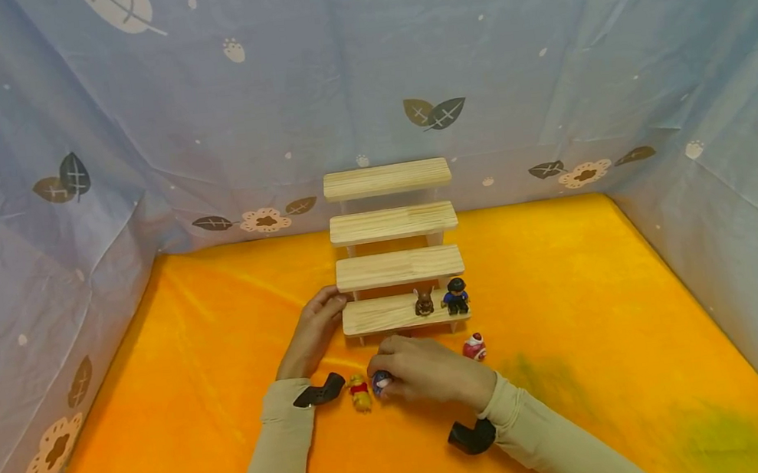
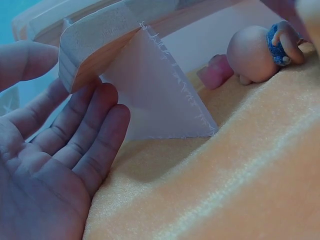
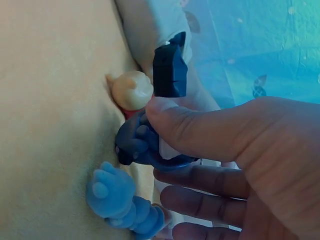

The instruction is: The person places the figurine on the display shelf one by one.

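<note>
A stepped wooden display shelf (image 1: 399, 269) stands against the backdrop. My left hand (image 1: 315, 328) holds the left end of its lowest board (image 2: 95, 37), thumb at the board's end and fingertips underneath. Low in front of the shelf, my right hand (image 1: 428, 370) pinches a dark blue toy figurine (image 3: 137, 137) between thumb and fingers. Beside it lies a yellow bear figurine (image 1: 361, 396) in a red top. A light blue figurine (image 3: 112, 192) shows near my right fingers in the right wrist view. On the lowest board are a brown eared figurine (image 1: 424, 303) and a black-haired figurine (image 1: 456, 296).
A red-and-white figurine (image 1: 475, 347) lies on the orange cloth (image 1: 234, 437), right of my right hand. Patterned blue-grey curtains (image 1: 348, 78) enclose the back and sides. A black wrist mount (image 1: 472, 436) sits at my right wrist, another (image 1: 322, 390) at my left.
</note>
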`<act>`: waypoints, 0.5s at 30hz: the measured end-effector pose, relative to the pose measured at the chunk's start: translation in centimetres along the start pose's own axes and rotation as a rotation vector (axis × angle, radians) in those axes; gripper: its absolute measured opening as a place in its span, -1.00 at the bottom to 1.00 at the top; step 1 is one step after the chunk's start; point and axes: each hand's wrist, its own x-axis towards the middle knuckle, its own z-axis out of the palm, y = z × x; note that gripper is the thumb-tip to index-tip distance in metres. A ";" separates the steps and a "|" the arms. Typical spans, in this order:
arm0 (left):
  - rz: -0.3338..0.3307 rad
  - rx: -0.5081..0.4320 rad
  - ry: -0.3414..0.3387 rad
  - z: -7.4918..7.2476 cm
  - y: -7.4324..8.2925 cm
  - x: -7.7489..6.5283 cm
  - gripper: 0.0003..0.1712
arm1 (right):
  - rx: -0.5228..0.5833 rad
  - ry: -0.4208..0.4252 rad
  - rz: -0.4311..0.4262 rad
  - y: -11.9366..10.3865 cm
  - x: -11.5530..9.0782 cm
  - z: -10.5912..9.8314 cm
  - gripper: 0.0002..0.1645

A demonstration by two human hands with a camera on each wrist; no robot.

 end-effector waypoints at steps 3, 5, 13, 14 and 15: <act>0.001 0.004 0.003 0.0 0.0 0.0 -0.63 | -0.014 -0.004 0.007 -0.1 0.1 0.0 -0.63; 0.001 -0.001 0.003 0.0 0.0 0.0 -0.63 | -0.018 -0.011 0.017 -0.1 0.2 0.0 -0.59; -0.003 -0.033 0.010 0.1 0.0 0.0 -0.61 | -0.010 -0.059 0.043 -0.2 0.2 0.4 -0.58; -0.004 -0.032 0.011 0.2 0.0 0.0 -0.61 | 0.000 -0.069 0.047 -0.2 0.2 0.4 -0.58; -0.004 -0.031 0.011 0.1 0.0 0.1 -0.60 | 0.009 -0.080 0.049 -0.3 0.2 0.4 -0.58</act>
